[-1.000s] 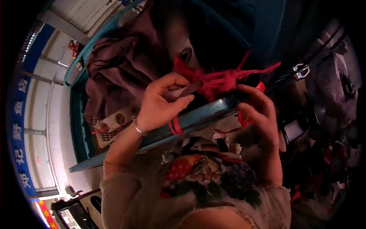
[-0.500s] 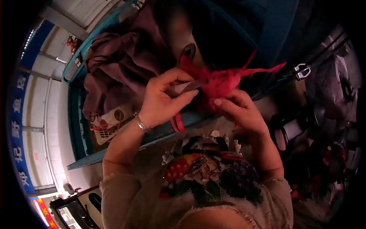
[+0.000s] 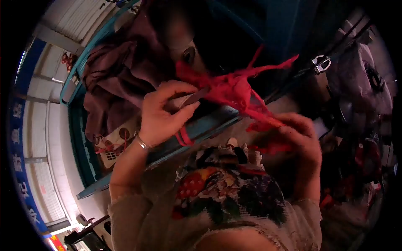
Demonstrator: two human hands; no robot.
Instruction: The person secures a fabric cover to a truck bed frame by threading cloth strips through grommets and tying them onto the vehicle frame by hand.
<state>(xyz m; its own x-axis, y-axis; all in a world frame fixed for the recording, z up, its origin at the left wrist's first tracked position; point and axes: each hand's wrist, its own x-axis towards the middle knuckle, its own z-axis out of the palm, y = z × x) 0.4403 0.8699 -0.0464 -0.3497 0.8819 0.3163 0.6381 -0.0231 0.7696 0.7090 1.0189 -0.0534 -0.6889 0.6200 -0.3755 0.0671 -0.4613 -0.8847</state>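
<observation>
Left hand: closed, thumb and curled forefinger pinching a thin flat tool, greyish with a dark narrow end. Exact tool type unclear. Dark end points up-right and meets the left part of the red stringy material; whether it is cutting in, can't tell. Bracelet on left wrist.

Right hand: thumb and fingers closed on the lower right end of the red material, slightly blurred; exact finger contact hard to see. Other fingers curled, partly in shadow.

Red material: center of frame, spread between the two hands, strands sticking out toward upper right, one length running down-right into the right grip. Main bunch sits right of the left hand and up-left of the right hand, above the teal metal edge, which slants across mid-frame.

Around: red loop hanging over teal edge, just below left hand. Dark purplish cloth heaped upper left. Pale item with a dark grid lower left of cloth. Metal buckle upper right, near dark straps. Flower-patterned shirt bottom center.
</observation>
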